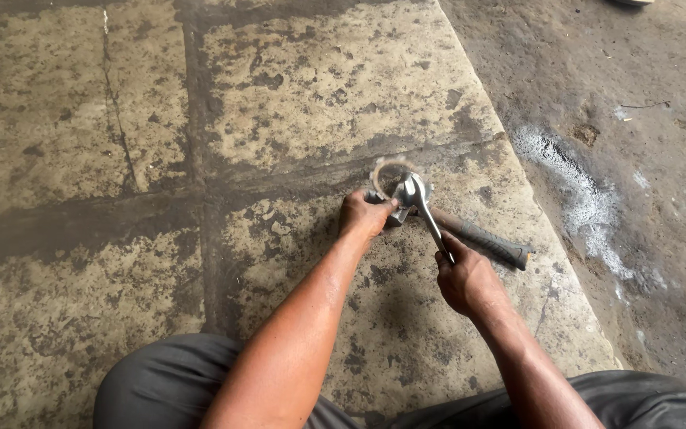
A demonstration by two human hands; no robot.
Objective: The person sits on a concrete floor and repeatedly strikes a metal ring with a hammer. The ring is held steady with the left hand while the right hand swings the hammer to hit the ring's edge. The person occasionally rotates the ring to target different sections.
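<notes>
My left hand presses down on a small metal part that lies on the stained concrete floor. Just beyond the part sits a thin metal ring. My right hand grips the shaft of a silver spanner, whose head rests on the metal part next to my left thumb. A hammer with a dark rubber-gripped handle lies on the floor under the spanner, pointing to the right.
Concrete slabs with dark joints stretch to the left and ahead. The slab's edge runs diagonally on the right, with dark dirt ground and a white powder streak beyond. My grey-trousered knees fill the bottom.
</notes>
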